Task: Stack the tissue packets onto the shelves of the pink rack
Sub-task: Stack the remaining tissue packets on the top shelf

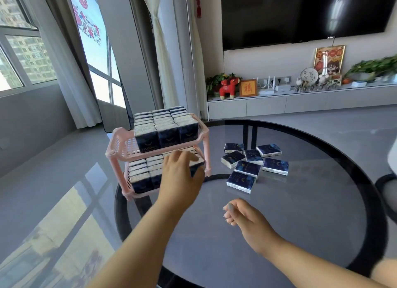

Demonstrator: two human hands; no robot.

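Observation:
A pink two-shelf rack (120,150) stands at the left edge of a round glass table (300,202). Rows of dark blue tissue packets (165,126) fill its top shelf, and more stand on the lower shelf. My left hand (179,173) reaches into the lower shelf's right end, fingers wrapped round a packet (196,166) standing there. My right hand (238,213) hovers over the table nearer me, fingers loosely curled, holding nothing. Several loose packets (247,168) lie flat on the glass to the right of the rack.
A grey chair (388,189) stands at the table's right side. Beyond the table are a low TV cabinet (300,103) with ornaments and plants, and a wall-mounted television (300,15). Windows and curtains are on the left.

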